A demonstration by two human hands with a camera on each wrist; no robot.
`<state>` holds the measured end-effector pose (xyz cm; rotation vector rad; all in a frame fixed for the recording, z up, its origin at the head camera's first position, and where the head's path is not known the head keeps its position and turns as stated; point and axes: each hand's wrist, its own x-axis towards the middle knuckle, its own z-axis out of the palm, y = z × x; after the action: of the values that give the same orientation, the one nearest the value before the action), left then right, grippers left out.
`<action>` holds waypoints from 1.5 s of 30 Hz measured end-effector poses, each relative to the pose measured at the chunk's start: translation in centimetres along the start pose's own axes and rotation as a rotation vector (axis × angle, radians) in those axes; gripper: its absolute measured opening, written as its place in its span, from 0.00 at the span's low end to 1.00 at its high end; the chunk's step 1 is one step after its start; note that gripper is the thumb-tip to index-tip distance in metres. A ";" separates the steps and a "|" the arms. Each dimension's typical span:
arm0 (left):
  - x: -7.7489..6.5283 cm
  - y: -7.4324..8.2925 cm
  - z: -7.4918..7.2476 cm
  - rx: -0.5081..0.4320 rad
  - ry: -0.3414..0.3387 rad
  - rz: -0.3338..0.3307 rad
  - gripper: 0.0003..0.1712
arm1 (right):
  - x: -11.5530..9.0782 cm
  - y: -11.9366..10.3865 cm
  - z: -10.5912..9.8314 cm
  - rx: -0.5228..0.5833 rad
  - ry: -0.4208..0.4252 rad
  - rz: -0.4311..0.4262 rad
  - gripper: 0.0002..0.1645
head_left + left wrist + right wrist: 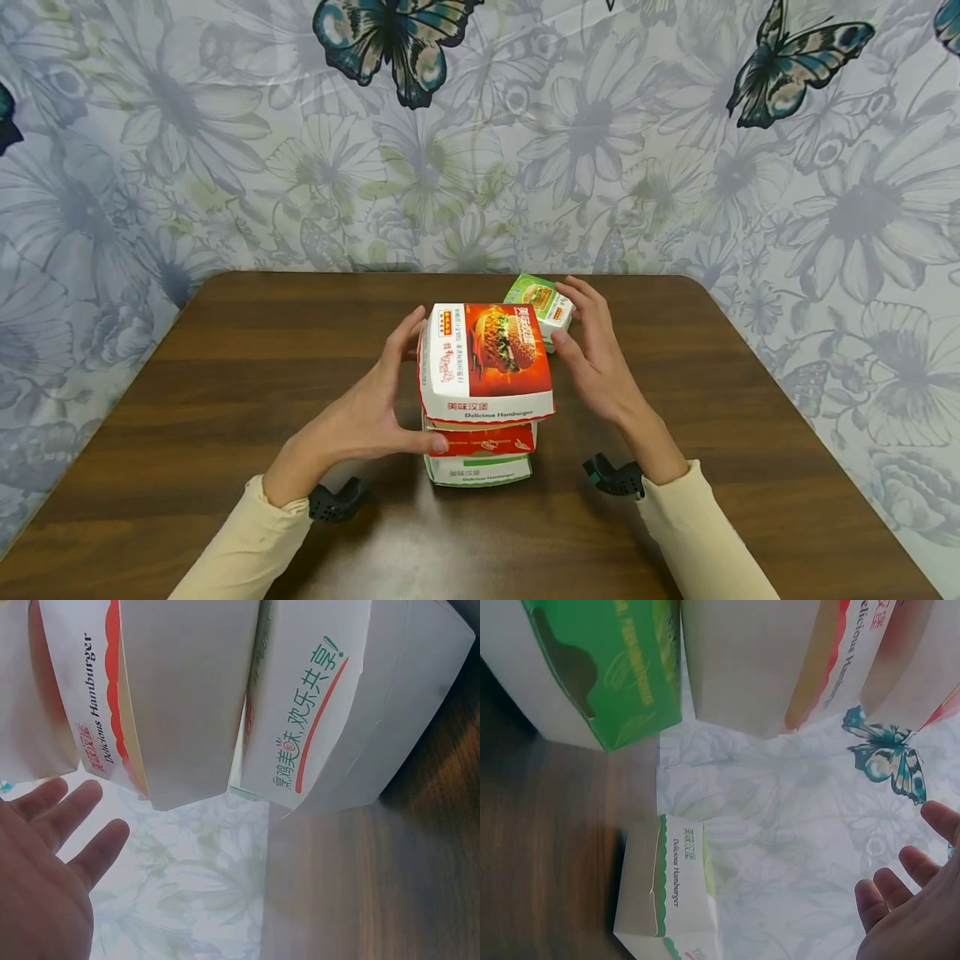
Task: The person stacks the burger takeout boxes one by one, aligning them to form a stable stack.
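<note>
Hamburger boxes stand stacked on the table: a red-and-white box [498, 354] with a burger picture on top, a red box [495, 439] under it, and a green-and-white box [480, 472] at the bottom. My left hand [367, 408] is along the stack's left side, fingers spread and straight, its thumb overlapping the red middle box in the head view. To the right of the stack is my right hand [600, 358], with relaxed fingers and nothing held. A smaller green burger box [553, 312] stands behind the stack, close to the right fingertips.
The brown wooden table [225, 400] reaches back to a floral wall covering [585, 167] with butterflies. Each wrist carries a black strapped device, one at the left wrist [337, 500] and one at the right [615, 477].
</note>
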<state>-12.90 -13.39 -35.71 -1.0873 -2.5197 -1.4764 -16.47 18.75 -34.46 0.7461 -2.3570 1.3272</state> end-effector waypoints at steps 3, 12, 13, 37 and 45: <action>-0.1 0.1 -0.1 -0.003 0.006 0.006 0.81 | 0.0 0.2 0.0 -0.006 0.000 0.012 0.35; -0.1 0.2 -0.2 -0.009 0.005 0.006 0.77 | -0.2 1.2 -0.1 -0.058 0.011 0.037 0.37; -0.1 0.3 -0.2 -0.012 0.004 0.007 0.77 | -0.2 1.3 -0.1 -0.067 0.010 0.039 0.38; -0.1 0.2 -0.1 -0.011 0.005 0.041 0.74 | 0.8 5.9 0.2 -0.226 0.008 0.169 0.50; -0.3 0.1 -0.2 -0.012 -0.002 0.024 0.73 | 1.0 7.2 0.7 -0.204 0.025 0.233 0.54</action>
<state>-12.73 -13.71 -35.64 -1.1176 -2.4937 -1.4868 -21.59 20.95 -39.22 0.4026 -2.5711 1.1481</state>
